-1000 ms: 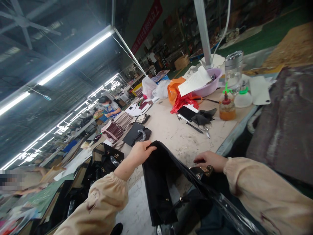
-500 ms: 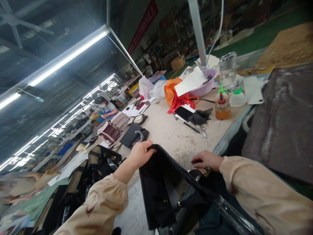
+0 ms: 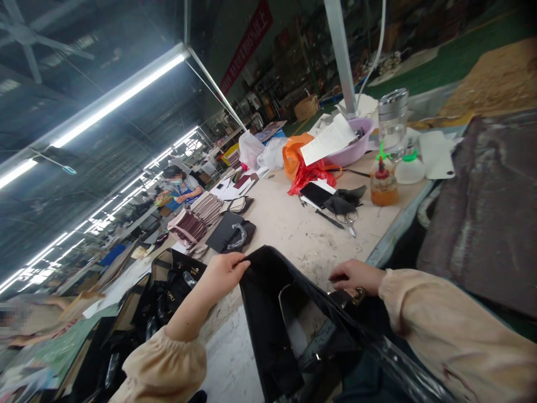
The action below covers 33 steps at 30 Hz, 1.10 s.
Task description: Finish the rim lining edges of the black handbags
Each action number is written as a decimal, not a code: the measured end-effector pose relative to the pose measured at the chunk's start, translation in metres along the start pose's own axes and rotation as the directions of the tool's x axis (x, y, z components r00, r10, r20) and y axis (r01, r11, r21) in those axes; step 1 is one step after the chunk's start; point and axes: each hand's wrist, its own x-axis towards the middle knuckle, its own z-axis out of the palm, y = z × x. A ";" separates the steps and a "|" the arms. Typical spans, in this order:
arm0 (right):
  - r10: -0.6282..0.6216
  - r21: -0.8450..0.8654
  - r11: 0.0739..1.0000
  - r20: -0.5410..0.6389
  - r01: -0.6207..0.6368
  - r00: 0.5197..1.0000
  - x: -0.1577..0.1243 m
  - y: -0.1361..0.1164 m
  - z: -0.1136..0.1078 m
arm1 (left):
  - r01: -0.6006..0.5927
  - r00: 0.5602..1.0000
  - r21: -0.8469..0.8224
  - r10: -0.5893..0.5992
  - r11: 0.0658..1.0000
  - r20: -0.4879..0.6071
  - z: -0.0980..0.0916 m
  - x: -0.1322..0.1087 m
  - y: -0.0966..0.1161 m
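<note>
A black handbag [image 3: 263, 319] with small metal fittings stands tilted in front of me, its top wide apart so the dark inside shows. My left hand [image 3: 224, 275] pinches its upper left corner between thumb and fingers. On the right side, my right hand [image 3: 354, 276] is curled against the bag's outer face, just above a gold-coloured metal fitting [image 3: 359, 295]. Its fingertips are partly hidden. Clear plastic wrapping [image 3: 409, 364] covers a strap or handle at the lower right.
More black bags [image 3: 174, 280] stand to the left. A black piece with a wrapped handle [image 3: 230, 232] lies beyond, near stacked maroon pieces [image 3: 187, 226]. Scissors [image 3: 350, 221], a phone [image 3: 315, 194] and an orange glue bottle [image 3: 384, 190] are on the table. A co-worker [image 3: 183, 187] sits farther off.
My left hand has shifted left and slightly down, drawing the bag's corner outward so the bag gapes wider. The right hand has barely moved.
</note>
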 end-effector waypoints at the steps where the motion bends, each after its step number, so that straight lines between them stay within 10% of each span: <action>1: 0.009 0.003 1.000 0.002 -0.009 1.000 0.000 0.000 0.000 | 0.014 1.000 0.099 -0.015 0.995 0.012 -0.002 -0.001 0.001; 14: 0.004 -0.054 0.999 0.002 -0.004 1.000 0.001 -0.001 0.000 | 0.087 0.996 0.126 -0.083 0.988 -0.039 0.007 0.016 -0.003; 21: 0.013 -0.105 0.994 0.001 -0.013 1.000 0.002 0.001 0.002 | 0.153 0.983 -0.251 -0.123 0.956 0.133 0.005 0.004 -0.012; 29: 0.009 -0.095 0.995 0.002 -0.009 1.000 0.001 -0.003 0.000 | 0.282 0.942 -0.704 -0.050 0.652 0.332 0.002 -0.015 -0.018; 33: 0.016 -0.080 0.997 0.021 -0.014 1.000 0.001 -0.003 0.000 | 0.283 0.951 -0.483 -0.176 0.829 0.255 0.000 -0.013 -0.020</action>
